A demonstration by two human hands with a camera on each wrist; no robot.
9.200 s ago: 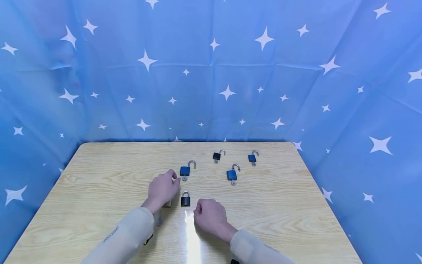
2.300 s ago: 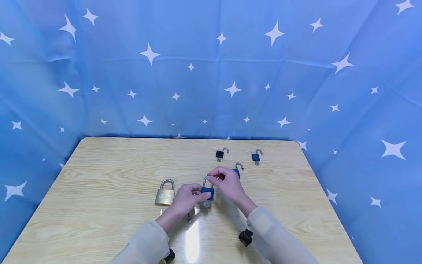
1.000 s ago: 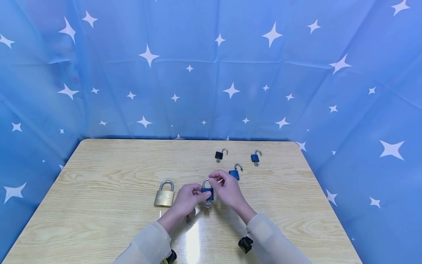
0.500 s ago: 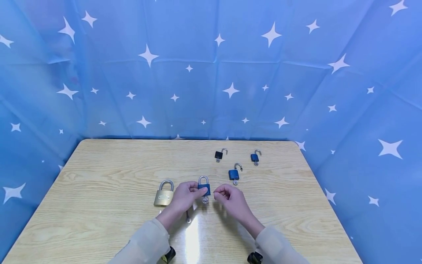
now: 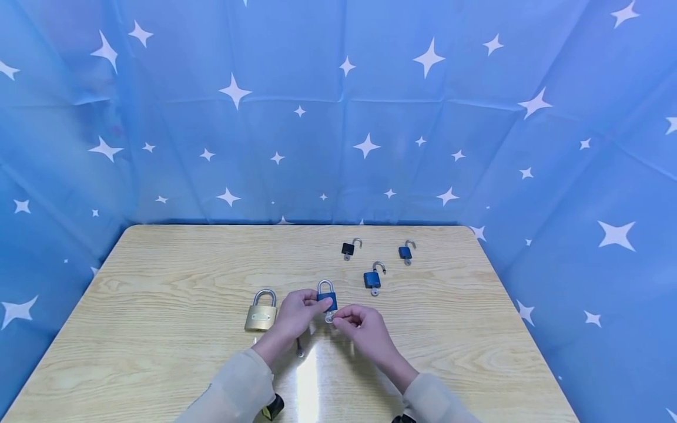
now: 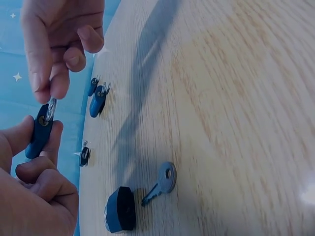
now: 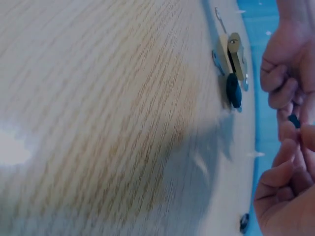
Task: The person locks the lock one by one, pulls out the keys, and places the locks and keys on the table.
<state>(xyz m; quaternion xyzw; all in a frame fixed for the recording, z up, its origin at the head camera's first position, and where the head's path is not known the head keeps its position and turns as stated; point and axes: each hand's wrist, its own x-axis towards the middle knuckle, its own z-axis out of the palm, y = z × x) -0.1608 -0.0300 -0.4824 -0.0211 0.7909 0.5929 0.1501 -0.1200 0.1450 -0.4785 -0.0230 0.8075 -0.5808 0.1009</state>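
Observation:
My left hand (image 5: 293, 314) holds a blue padlock (image 5: 324, 298) up off the table by its body, thumb across the front. The padlock's silver shackle stands upright, with both legs down at the body. A silver key (image 5: 329, 318) sticks out of the keyhole at the bottom. Thumb and forefinger of my right hand (image 5: 367, 332) pinch the key's head. In the left wrist view the key (image 6: 51, 108) enters the keyhole of the padlock (image 6: 38, 137), and the right hand's other fingers are loosely curled.
Behind lie two blue padlocks (image 5: 372, 279) (image 5: 405, 252) and a small black one (image 5: 348, 249), shackles open and keys in. Left of the hands is a large brass padlock (image 5: 261, 317). A dark padlock (image 6: 120, 210) and a loose key (image 6: 167, 178) lie below the left hand.
Earlier the blue padlock lay open on the table. My left hand has picked it up, and its shackle has gone down. My right hand has moved from the shackle to the key.

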